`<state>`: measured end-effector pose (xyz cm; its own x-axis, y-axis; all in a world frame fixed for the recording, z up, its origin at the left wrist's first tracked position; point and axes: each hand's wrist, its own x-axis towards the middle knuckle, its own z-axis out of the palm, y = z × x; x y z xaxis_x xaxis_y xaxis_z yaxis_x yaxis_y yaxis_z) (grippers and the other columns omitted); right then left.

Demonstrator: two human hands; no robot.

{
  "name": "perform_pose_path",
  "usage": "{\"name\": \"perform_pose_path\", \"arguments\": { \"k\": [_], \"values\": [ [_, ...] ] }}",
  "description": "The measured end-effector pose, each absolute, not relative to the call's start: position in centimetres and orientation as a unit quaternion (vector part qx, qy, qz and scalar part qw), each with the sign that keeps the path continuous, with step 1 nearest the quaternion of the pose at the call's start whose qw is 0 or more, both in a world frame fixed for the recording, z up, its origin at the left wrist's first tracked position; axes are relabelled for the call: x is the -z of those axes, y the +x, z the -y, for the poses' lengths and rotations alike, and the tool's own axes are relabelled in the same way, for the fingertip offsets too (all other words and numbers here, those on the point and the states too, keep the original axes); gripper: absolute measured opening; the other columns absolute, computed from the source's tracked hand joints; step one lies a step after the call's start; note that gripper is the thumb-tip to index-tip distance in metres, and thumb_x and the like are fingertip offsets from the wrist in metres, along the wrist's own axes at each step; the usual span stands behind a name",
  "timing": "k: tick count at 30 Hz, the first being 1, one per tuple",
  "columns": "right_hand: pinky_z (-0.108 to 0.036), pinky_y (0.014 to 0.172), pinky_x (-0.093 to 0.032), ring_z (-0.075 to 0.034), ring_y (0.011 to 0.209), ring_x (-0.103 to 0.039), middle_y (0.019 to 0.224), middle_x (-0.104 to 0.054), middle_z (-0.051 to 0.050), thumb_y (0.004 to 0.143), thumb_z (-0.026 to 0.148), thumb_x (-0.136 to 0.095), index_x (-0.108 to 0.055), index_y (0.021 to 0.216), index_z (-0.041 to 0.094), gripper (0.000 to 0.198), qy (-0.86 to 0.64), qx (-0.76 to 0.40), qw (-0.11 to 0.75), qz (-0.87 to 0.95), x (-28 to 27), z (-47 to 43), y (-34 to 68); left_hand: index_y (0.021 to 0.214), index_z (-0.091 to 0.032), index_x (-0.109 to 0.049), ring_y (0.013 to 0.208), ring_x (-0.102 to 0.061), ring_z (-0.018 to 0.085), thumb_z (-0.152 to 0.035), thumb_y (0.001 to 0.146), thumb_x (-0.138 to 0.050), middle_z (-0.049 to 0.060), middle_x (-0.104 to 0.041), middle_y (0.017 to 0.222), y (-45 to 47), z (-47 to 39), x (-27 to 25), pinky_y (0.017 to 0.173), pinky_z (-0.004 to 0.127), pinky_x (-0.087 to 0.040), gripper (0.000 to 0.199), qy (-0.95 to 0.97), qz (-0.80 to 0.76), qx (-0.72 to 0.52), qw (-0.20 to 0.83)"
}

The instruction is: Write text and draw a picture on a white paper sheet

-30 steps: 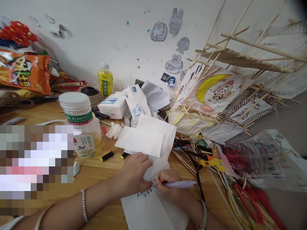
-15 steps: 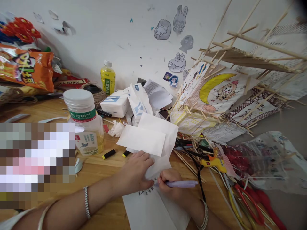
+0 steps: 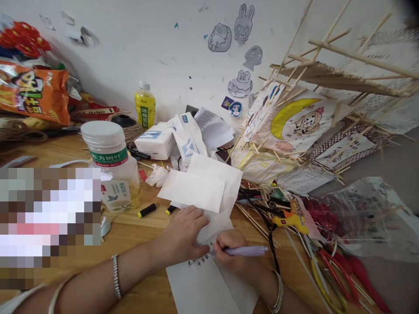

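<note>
My right hand (image 3: 232,248) is closed round a light purple pen (image 3: 247,250), its tip down at the paper beside handwritten characters. Under both hands lies a white sheet of paper (image 3: 199,288) with a few lines of dark handwriting near its middle. My left hand (image 3: 186,233) rests flat on the sheet, fingers stretched forward and thumb close to the writing. Just beyond my left fingers, blank white sheets (image 3: 193,189) overlap each other. Two dark marker caps or short markers with yellow ends, one a black-and-yellow marker piece (image 3: 146,210), lie left of those sheets.
A large clear jar (image 3: 111,165) with a white lid stands to the left. Behind are a yellow drink bottle (image 3: 145,104) and tissue packs (image 3: 155,140). On the right lie a yellow glue gun (image 3: 291,221), red-handled scissors (image 3: 340,274) and a decorated stick frame (image 3: 294,122).
The view has shifted slightly, so most things sit a little further left. Both hands keep nearly the same place on the paper, and the pen stays in my right hand.
</note>
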<state>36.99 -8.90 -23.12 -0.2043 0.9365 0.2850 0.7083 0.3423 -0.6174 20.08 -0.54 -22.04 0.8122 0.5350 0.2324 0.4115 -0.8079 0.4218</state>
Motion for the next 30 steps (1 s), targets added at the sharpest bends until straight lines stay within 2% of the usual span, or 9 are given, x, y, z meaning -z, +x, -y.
{"name": "perform_pose_path", "arguments": {
  "k": [4,12,17,23,30],
  "values": [
    [-0.025,0.048,-0.023,-0.009,0.047,-0.033,0.049,-0.033,0.006,0.076,0.021,-0.047,-0.028,0.051,0.019,0.031,-0.552,-0.186,0.313,0.750,23.2,9.0,37.1,0.083,-0.020,-0.054,0.085,-0.047,0.023,-0.037,0.064,-0.067,0.002,-0.052,0.085,20.1,0.5,22.2,0.075,0.033,-0.035,0.028,0.933,-0.254,-0.177,0.183],
    [-0.023,0.046,-0.026,-0.010,0.046,-0.032,0.048,-0.032,0.006,0.074,0.022,-0.042,-0.025,0.051,0.021,0.028,-0.595,-0.244,0.370,0.671,23.1,8.9,36.7,0.080,-0.021,-0.056,0.085,-0.048,0.022,-0.043,0.060,-0.073,0.001,-0.054,0.084,20.1,0.3,21.7,0.073,0.031,-0.037,0.034,0.938,-0.252,-0.153,0.181],
    [-0.023,0.046,-0.028,-0.010,0.046,-0.035,0.049,-0.034,0.006,0.073,0.022,-0.043,-0.028,0.052,0.022,0.026,-0.600,-0.301,0.371,0.642,21.9,9.3,36.3,0.086,-0.023,-0.060,0.085,-0.048,0.022,-0.042,0.059,-0.076,0.000,-0.055,0.084,19.8,-0.3,21.5,0.073,0.030,-0.037,0.037,0.938,-0.234,-0.146,0.211],
    [-0.022,0.046,-0.027,-0.010,0.047,-0.035,0.049,-0.035,0.006,0.071,0.019,-0.043,-0.028,0.051,0.021,0.025,-0.592,-0.286,0.369,0.657,22.4,8.9,36.5,0.082,-0.022,-0.060,0.084,-0.048,0.022,-0.032,0.064,-0.069,0.001,-0.053,0.083,19.8,0.1,21.3,0.074,0.031,-0.037,0.023,0.938,-0.239,-0.147,0.202],
    [-0.023,0.045,-0.024,-0.010,0.047,-0.033,0.049,-0.035,0.006,0.072,0.019,-0.044,-0.027,0.052,0.021,0.026,-0.573,-0.265,0.355,0.690,21.9,9.1,36.4,0.083,-0.022,-0.058,0.085,-0.047,0.023,-0.035,0.064,-0.068,0.001,-0.053,0.085,19.9,0.4,21.3,0.074,0.032,-0.036,0.025,0.942,-0.236,-0.148,0.186]
  ]
}}
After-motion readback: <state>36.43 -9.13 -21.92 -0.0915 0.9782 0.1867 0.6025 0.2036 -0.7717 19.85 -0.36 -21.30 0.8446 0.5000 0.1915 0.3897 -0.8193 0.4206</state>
